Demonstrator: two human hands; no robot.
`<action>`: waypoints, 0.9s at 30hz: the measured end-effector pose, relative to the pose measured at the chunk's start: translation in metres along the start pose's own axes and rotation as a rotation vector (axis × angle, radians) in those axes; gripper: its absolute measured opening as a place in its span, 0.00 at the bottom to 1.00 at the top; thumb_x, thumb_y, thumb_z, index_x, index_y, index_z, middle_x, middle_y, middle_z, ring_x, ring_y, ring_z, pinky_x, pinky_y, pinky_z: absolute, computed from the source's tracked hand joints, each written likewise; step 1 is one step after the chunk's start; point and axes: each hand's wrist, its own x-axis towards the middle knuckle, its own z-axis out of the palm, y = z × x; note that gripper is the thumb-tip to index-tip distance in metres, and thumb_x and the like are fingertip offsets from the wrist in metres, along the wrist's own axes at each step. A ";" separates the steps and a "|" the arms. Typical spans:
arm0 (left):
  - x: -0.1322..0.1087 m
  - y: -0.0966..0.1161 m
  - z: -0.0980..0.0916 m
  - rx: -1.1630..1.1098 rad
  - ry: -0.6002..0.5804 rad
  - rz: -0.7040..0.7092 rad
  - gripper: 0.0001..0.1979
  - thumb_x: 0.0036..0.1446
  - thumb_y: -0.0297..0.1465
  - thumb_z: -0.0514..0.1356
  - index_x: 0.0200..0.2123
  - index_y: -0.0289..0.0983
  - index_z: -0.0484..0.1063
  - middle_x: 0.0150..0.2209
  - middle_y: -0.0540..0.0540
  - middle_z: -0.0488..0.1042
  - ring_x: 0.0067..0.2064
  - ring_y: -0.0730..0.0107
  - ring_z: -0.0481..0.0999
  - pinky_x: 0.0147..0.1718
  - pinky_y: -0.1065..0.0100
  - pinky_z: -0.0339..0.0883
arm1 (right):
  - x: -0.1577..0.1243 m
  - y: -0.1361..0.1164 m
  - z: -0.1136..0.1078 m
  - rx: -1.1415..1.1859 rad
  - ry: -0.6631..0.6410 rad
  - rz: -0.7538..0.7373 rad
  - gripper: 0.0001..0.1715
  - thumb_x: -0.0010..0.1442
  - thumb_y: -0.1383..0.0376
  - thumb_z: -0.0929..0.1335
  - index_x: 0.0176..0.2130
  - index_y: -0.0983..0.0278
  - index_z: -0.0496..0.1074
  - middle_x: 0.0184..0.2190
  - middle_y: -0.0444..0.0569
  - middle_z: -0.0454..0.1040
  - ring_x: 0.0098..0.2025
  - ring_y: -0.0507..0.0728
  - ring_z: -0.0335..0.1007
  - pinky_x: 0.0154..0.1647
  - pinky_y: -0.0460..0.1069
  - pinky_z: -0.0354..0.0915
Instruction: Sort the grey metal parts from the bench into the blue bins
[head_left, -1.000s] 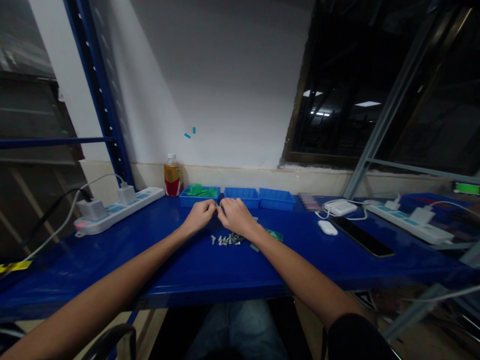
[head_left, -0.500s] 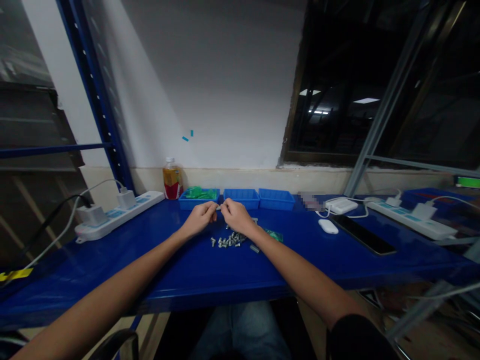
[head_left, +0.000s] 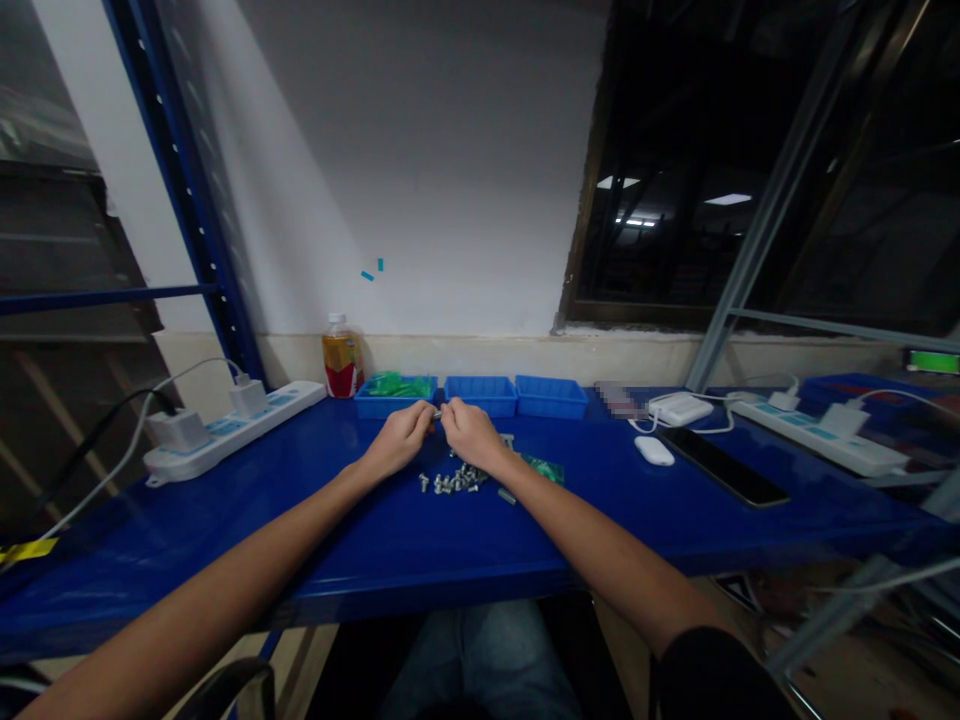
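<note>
My left hand (head_left: 403,437) and my right hand (head_left: 471,432) meet over the table, both closed in a pinch. Between their fingertips shows a small silvery metal part (head_left: 438,413), too small and covered to name its kind. Just below the hands lies a loose pile of silver screws (head_left: 456,480), with one screw (head_left: 424,483) apart at its left. A short grey metal cylinder (head_left: 507,495) rests beside my right forearm. Partly behind that forearm are a green-tinted plastic bag (head_left: 546,468) and another pale metal piece (head_left: 508,440).
Behind the hands stand a blue bin with green bags (head_left: 394,407) and two more blue bins (head_left: 480,408) (head_left: 550,408). A drink bottle (head_left: 342,358) is at the back. Power strips (head_left: 217,440) (head_left: 832,435) flank the blue table; a phone (head_left: 724,467) and white case (head_left: 654,450) lie right.
Both hands stay together at the same spot, still pinching the small metal part. The whole view has shifted very slightly; the screws on the table look unchanged.
</note>
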 end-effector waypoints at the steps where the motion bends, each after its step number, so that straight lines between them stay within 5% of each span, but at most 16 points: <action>1: 0.000 0.001 0.000 -0.002 -0.002 -0.001 0.16 0.64 0.38 0.42 0.30 0.37 0.62 0.26 0.49 0.69 0.30 0.68 0.69 0.32 0.70 0.59 | 0.000 -0.001 0.000 -0.013 -0.004 0.010 0.16 0.68 0.62 0.54 0.35 0.63 0.64 0.30 0.49 0.74 0.32 0.54 0.70 0.31 0.47 0.50; 16: 0.001 -0.004 0.006 0.139 0.014 0.072 0.14 0.64 0.36 0.40 0.33 0.37 0.60 0.30 0.45 0.68 0.33 0.65 0.69 0.35 0.66 0.61 | -0.002 -0.011 -0.006 -0.176 -0.087 0.011 0.16 0.67 0.62 0.53 0.40 0.67 0.65 0.35 0.57 0.76 0.38 0.60 0.73 0.37 0.49 0.59; 22: 0.004 -0.011 0.002 0.161 0.028 0.010 0.15 0.64 0.37 0.39 0.31 0.38 0.60 0.27 0.47 0.66 0.31 0.64 0.69 0.33 0.66 0.60 | -0.006 -0.007 -0.011 -0.099 0.001 -0.207 0.17 0.66 0.59 0.58 0.50 0.67 0.61 0.44 0.55 0.72 0.45 0.58 0.70 0.42 0.48 0.61; 27: 0.005 -0.012 -0.001 0.032 0.003 -0.024 0.17 0.63 0.40 0.41 0.28 0.38 0.59 0.25 0.49 0.64 0.30 0.67 0.67 0.33 0.67 0.61 | -0.003 -0.001 -0.013 -0.168 -0.017 -0.271 0.14 0.66 0.63 0.58 0.47 0.65 0.65 0.40 0.53 0.72 0.45 0.57 0.68 0.44 0.48 0.60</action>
